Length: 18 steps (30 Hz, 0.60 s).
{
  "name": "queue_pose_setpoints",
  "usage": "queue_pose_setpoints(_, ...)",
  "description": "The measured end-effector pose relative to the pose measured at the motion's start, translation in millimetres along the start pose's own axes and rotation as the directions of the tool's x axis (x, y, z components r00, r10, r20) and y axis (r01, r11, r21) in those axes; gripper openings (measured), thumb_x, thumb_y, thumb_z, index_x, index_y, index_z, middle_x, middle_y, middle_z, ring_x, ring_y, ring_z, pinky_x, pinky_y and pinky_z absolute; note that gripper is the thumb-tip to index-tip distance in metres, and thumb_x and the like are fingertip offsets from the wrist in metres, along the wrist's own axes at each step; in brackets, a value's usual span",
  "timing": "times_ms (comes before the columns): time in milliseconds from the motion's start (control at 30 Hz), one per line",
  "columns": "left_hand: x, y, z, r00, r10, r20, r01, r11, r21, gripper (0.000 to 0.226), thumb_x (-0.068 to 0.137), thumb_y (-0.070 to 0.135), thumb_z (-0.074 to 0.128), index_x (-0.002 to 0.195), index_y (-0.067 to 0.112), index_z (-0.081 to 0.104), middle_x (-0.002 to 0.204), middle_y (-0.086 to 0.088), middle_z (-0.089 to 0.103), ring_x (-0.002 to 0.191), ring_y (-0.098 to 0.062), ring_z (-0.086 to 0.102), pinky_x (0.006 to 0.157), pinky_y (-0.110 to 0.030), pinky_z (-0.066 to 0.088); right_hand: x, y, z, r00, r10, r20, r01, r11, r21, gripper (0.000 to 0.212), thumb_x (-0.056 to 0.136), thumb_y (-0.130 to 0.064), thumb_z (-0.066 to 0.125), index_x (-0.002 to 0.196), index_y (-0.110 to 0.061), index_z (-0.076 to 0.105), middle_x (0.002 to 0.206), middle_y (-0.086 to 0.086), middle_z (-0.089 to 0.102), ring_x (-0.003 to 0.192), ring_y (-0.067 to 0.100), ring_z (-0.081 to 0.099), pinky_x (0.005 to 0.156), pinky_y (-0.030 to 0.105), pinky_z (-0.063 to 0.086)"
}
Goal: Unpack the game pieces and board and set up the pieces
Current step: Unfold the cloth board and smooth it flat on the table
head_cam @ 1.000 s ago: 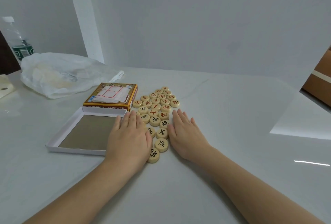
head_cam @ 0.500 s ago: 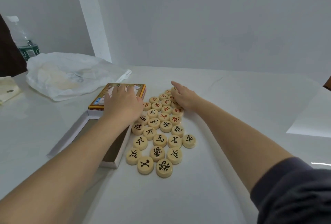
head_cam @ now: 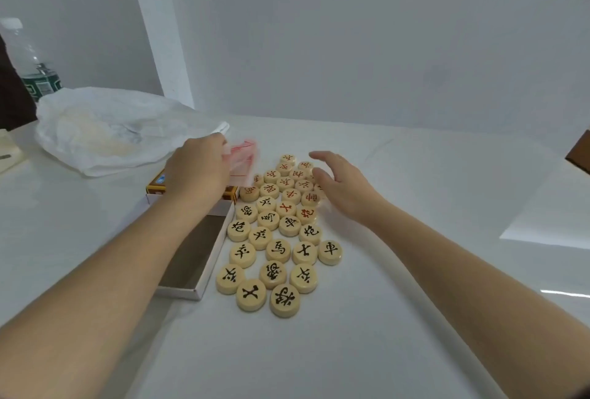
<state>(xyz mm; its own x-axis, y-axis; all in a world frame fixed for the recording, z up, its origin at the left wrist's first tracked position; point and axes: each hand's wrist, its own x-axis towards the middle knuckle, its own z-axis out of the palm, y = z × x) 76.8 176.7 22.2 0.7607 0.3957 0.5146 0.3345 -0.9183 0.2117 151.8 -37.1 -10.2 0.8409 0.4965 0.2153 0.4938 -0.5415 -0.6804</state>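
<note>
Left hand [head_cam: 199, 172] grips the folded board [head_cam: 241, 159]; right hand [head_cam: 343, 184] spread open, touching pieces [head_cam: 281, 232].

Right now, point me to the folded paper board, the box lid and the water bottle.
folded paper board [head_cam: 244, 159], head view, on its blurred red-lined sheet right of the left hand.
box lid [head_cam: 194, 252], head view, on its grey inner floor.
water bottle [head_cam: 38, 82], head view, on its green label.

The round wooden game pieces [head_cam: 278, 250] bear black or red Chinese characters, such as 馬 and 車
</note>
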Motion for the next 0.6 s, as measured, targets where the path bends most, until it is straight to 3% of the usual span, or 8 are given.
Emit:
queue_pose_setpoints(133,-52,49,-23,0.994,0.103,-0.023,-0.104,0.909,-0.403,0.009,0.088,0.023,0.058,0.084,0.015,0.055,0.066,0.005,0.050,0.065,-0.022,0.052,0.051,-0.031,0.035,-67,-6,-23,0.995,0.088,-0.057,-0.063,0.937,0.345,0.036,0.100,-0.024,0.045,0.137,-0.025,0.047,0.134,-0.008,0.054,0.123,0.005,0.050,0.104,0.027,0.039)
queue_pose_setpoints(200,-81,74,-27,0.991,0.127,0.048,-0.078,0.825,-0.560,0.017,0.085,0.026,0.065,0.078,0.018,0.052,0.065,0.010,0.052,0.063,-0.011,0.052,0.052,-0.027,0.036,-102,-7,-36,0.991,0.132,-0.020,-0.107,0.875,0.471,0.036,0.100,-0.025,0.046,0.136,-0.026,0.047,0.128,-0.008,0.058,0.117,0.006,0.056,0.101,0.030,0.044)
queue_pose_setpoints(300,-114,99,-25,0.975,0.156,0.161,-0.002,0.725,-0.689,0.018,0.082,0.032,0.070,0.086,0.018,0.061,0.077,0.009,0.064,0.072,-0.008,0.059,0.060,-0.026,0.046,-149,-8,-53,0.987,0.139,0.076,-0.155,0.739,0.656,0.039,0.096,-0.043,0.049,0.132,-0.030,0.050,0.122,-0.004,0.065,0.111,0.014,0.064,0.094,0.036,0.052)
queue_pose_setpoints(367,-131,111,-23,0.960,0.197,0.197,0.002,0.702,-0.712,0.020,0.082,0.040,0.069,0.084,0.021,0.064,0.076,0.008,0.066,0.071,-0.009,0.061,0.064,-0.029,0.050,-172,-4,-60,0.981,0.184,0.061,-0.178,0.732,0.657,0.035,0.094,-0.043,0.055,0.124,-0.025,0.057,0.112,0.000,0.069,0.102,0.015,0.068,0.085,0.036,0.057)
queue_pose_setpoints(467,-151,120,-20,0.946,0.237,0.220,-0.004,0.689,-0.725,0.030,0.086,0.050,0.059,0.070,0.025,0.061,0.063,0.005,0.062,0.064,-0.015,0.061,0.063,-0.040,0.052,-187,10,-63,0.956,0.287,-0.062,-0.210,0.816,0.538,0.019,0.093,-0.017,0.060,0.094,0.001,0.060,0.082,0.010,0.066,0.072,0.021,0.065,0.065,0.034,0.053)
queue_pose_setpoints(533,-161,125,-20,0.941,0.252,0.226,0.013,0.642,-0.767,0.022,0.088,0.042,0.053,0.072,0.029,0.061,0.064,0.005,0.063,0.067,-0.016,0.064,0.065,-0.043,0.054,-188,18,-63,0.936,0.326,-0.136,-0.215,0.830,0.514,0.026,0.091,-0.014,0.060,0.082,0.009,0.052,0.066,0.008,0.055,0.058,0.020,0.054,0.055,0.031,0.045)
queue_pose_setpoints(600,-165,127,-22,0.943,0.245,0.224,0.041,0.584,-0.810,0.014,0.086,0.018,0.050,0.083,0.028,0.058,0.067,0.007,0.060,0.064,-0.008,0.059,0.064,-0.026,0.053,-186,19,-62,0.920,0.332,-0.209,-0.188,0.841,0.507,0.022,0.093,-0.014,0.057,0.074,-0.002,0.054,0.061,0.002,0.051,0.055,0.017,0.049,0.054,0.030,0.042)
